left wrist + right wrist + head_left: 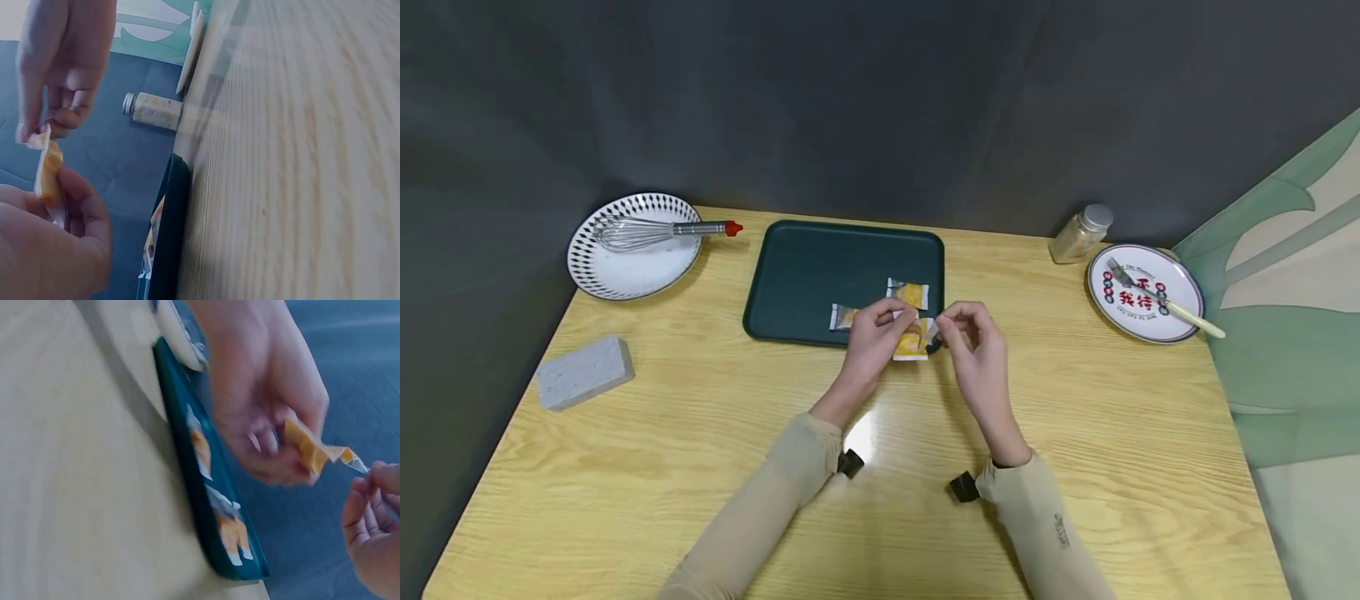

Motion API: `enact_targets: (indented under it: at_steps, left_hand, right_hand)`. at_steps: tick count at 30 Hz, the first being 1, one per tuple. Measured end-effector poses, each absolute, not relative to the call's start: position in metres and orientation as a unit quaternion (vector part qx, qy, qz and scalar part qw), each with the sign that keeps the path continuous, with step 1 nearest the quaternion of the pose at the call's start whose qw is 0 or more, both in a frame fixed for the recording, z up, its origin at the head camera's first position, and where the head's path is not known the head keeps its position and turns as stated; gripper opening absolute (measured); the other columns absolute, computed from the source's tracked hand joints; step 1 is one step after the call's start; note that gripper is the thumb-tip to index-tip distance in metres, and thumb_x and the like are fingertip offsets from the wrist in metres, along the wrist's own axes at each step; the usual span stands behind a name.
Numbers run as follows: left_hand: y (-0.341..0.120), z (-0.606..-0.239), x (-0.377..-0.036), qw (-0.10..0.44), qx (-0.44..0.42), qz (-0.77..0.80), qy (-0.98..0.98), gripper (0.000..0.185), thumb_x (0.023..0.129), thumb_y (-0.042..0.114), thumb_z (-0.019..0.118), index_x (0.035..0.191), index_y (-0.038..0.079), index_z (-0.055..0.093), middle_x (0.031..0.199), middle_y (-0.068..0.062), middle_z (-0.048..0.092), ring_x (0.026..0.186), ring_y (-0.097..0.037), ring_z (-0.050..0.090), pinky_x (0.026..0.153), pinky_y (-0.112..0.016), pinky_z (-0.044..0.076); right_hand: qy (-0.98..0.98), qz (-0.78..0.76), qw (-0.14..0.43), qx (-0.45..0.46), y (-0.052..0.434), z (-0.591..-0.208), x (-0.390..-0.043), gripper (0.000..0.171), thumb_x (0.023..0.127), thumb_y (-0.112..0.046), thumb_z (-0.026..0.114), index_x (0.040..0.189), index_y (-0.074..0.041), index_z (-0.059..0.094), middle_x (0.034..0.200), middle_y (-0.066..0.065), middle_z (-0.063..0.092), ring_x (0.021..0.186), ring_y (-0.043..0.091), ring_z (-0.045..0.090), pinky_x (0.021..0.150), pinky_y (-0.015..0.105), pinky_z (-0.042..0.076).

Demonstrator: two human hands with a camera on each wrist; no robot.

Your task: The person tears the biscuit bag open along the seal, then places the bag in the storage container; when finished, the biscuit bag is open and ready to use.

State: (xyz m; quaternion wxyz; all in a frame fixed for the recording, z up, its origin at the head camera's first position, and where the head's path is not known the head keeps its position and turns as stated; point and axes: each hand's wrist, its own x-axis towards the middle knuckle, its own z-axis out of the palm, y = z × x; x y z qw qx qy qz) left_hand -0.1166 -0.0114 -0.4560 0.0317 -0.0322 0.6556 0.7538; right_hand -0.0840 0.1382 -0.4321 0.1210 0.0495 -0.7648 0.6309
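Between both hands, raised over the tray's front right corner, is a small yellow-orange snack packet (912, 343) with white ends. My left hand (874, 335) pinches its body between thumb and fingers. On the packet's other end, my right hand (976, 343) pinches a corner, and the wrapper (339, 454) looks stretched and twisted between the two hands. Below them, the dark green tray (835, 258) holds similar packets, one yellow packet (908, 293) behind the hands and another packet (842, 317) left of them, partly covered by the left hand.
A patterned plate (658, 271) bearing a whisk (647, 233) stands at the back left, with a grey block (585, 372) nearer. At the right are a capped jar (1081, 235) and a plate (1180, 292) carrying a fork (1165, 302). A dark curtain (850, 108) hangs behind the table.
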Motion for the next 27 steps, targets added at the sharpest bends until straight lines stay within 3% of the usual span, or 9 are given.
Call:
enact_targets:
  at_steps: [8,13,19,23,27]
  left_hand:
    - [-0.025,-0.456,-0.115,0.053,-0.041,0.759,0.648,0.013,0.102,0.006,0.072,0.105,-0.007,0.075,0.09,-0.002,0.074,0.067,-0.005,0.058,0.055,-0.02,0.046]
    - [-0.038,-0.45,-0.119,0.04,-0.062,0.77,0.634,0.013,0.103,0.005,0.071,0.109,-0.006,0.074,0.091,-0.005,0.074,0.067,-0.01,0.061,0.06,-0.025,0.055]
    - [-0.063,-0.445,-0.132,0.026,-0.076,0.801,0.593,0.008,0.105,-0.001,0.066,0.111,-0.007,0.068,0.099,-0.012,0.068,0.071,-0.016,0.071,0.071,-0.032,0.065]
    - [-0.079,-0.444,-0.144,0.03,-0.083,0.802,0.591,0.009,0.105,-0.002,0.065,0.111,-0.009,0.066,0.101,-0.015,0.063,0.07,-0.018,0.073,0.074,-0.032,0.065]
    - [-0.095,-0.445,-0.161,0.027,-0.087,0.767,0.635,0.012,0.104,-0.001,0.068,0.112,-0.011,0.069,0.1,-0.016,0.069,0.072,-0.014,0.072,0.073,-0.028,0.064]
  right_hand:
    - [-0.785,0.616,0.047,0.056,0.142,-0.434,-0.108,0.019,0.11,-0.004,0.061,0.118,0.01,0.069,0.103,0.028,0.069,0.084,0.034,0.066,0.072,0.028,0.057]
    - [-0.801,0.595,0.015,0.066,0.137,-0.438,-0.108,0.026,0.113,-0.009,0.055,0.129,0.009,0.064,0.111,0.027,0.068,0.092,0.042,0.066,0.074,0.03,0.058]
    - [-0.819,0.569,-0.036,0.065,0.123,-0.434,-0.12,0.022,0.109,-0.008,0.065,0.125,0.007,0.065,0.11,0.021,0.069,0.092,0.035,0.07,0.071,0.02,0.054]
    - [-0.821,0.563,-0.054,0.071,0.109,-0.429,-0.141,0.018,0.106,-0.002,0.067,0.12,0.009,0.066,0.105,0.021,0.071,0.086,0.032,0.072,0.075,0.033,0.063]
    - [-0.83,0.551,-0.046,0.076,0.096,-0.429,-0.163,0.015,0.104,0.001,0.069,0.118,0.008,0.067,0.1,0.021,0.073,0.083,0.032,0.074,0.077,0.045,0.065]
